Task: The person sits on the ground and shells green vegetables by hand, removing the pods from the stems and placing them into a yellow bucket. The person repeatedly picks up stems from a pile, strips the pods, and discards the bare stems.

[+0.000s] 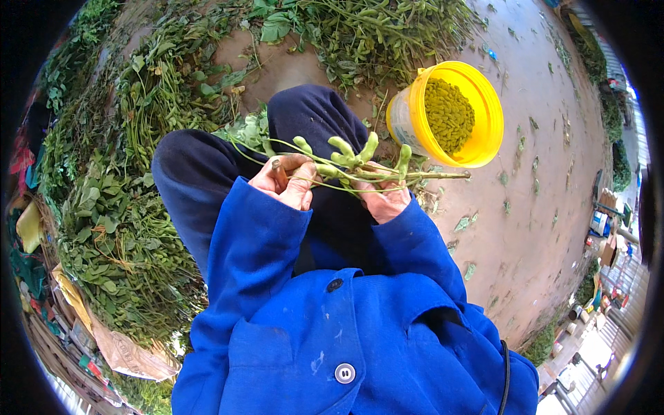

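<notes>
Both hands are held close together over the knees. My left hand [290, 181] pinches the leafy-stalk end of a soybean plant stem [438, 175], its thumb and fingers closed on thin green stalks. Around the thicker part of the same stem, my right hand [383, 194] is closed, partly hidden behind pods. Plump green soybean pods [345, 150] stand up from the stem between and above the hands. The cut woody end of the stem points right, just below a yellow plastic bucket [490, 119], which holds many picked green pods [448, 116].
A large heap of soybean plants [155, 98] lies at the left, and another pile [373, 31] at the top. Scattered leaves dot the concrete floor [524, 218] at the right. A pale sack [129, 355] lies at lower left. Assorted containers stand at the far right edge.
</notes>
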`<state>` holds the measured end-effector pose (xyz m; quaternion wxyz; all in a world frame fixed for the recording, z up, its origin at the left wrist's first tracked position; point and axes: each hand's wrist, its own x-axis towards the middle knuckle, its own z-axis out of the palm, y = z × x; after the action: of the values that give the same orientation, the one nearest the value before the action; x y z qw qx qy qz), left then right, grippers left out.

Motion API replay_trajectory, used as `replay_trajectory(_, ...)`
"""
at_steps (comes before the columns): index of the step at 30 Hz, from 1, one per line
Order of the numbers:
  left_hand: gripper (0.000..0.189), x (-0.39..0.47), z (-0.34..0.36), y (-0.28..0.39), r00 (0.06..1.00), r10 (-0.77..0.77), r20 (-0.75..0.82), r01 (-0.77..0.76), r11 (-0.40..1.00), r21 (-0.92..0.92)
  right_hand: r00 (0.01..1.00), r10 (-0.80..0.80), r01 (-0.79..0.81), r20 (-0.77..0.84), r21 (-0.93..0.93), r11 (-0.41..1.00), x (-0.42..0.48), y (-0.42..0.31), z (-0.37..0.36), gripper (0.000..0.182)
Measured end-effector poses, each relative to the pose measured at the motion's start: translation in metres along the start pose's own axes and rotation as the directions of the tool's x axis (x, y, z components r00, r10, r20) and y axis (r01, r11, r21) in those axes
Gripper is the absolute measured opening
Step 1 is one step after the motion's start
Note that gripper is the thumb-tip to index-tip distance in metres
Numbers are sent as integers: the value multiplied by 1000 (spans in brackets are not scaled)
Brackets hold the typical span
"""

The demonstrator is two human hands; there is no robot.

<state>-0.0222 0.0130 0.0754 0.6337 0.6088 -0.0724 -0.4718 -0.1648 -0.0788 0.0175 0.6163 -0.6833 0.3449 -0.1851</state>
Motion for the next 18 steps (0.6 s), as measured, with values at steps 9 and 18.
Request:
replay_trajectory(9, 10, 3, 1, -20, 995, 64, 79, -62, 998, -19, 966, 152, -163, -210, -39, 986, -22, -10, -3, 18)
replay_trajectory(18, 13, -2, 3, -14, 988, 141, 58, -152, 937, 313, 926, 350, -362, 144, 64, 930, -55, -75, -17, 17)
